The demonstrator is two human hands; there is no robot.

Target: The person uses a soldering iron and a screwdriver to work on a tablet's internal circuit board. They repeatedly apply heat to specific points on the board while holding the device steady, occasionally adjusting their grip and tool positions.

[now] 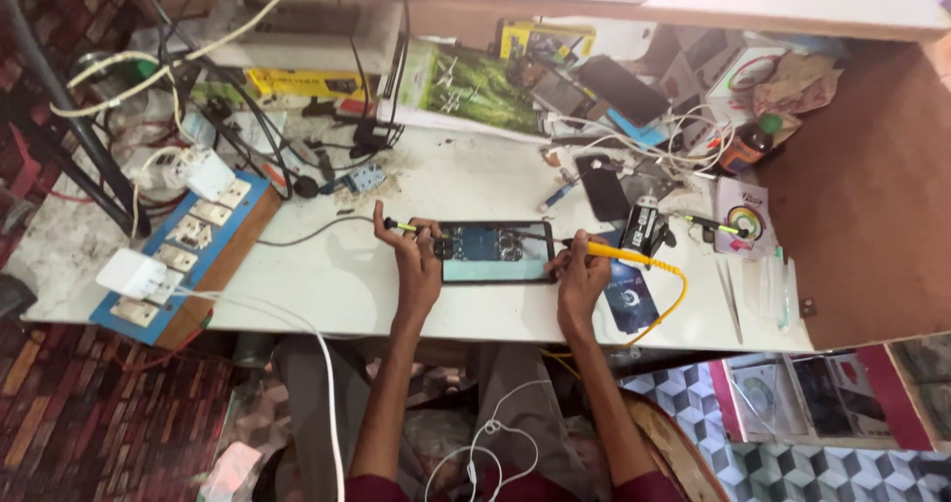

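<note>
The opened phone (495, 253) lies flat near the front edge of the white surface (337, 284), back cover off, dark internal parts exposed. Your left hand (416, 254) rests on its left end and grips a thin probe with a yellow-green collar (398, 225). Your right hand (582, 269) rests at its right end and grips a yellow-handled tool (619, 254), tip pointing toward the phone; a yellow cord (674, 294) loops from the tool over the front edge. Bare surface remains to the left of the phone, between it and the blue switch board (178, 254). A dark rectangular card with a round mark (632, 299) lies just beside your right hand. A green printed box (471, 88) and a yellow flat box (297, 83) stand along the rear edge.
</note>
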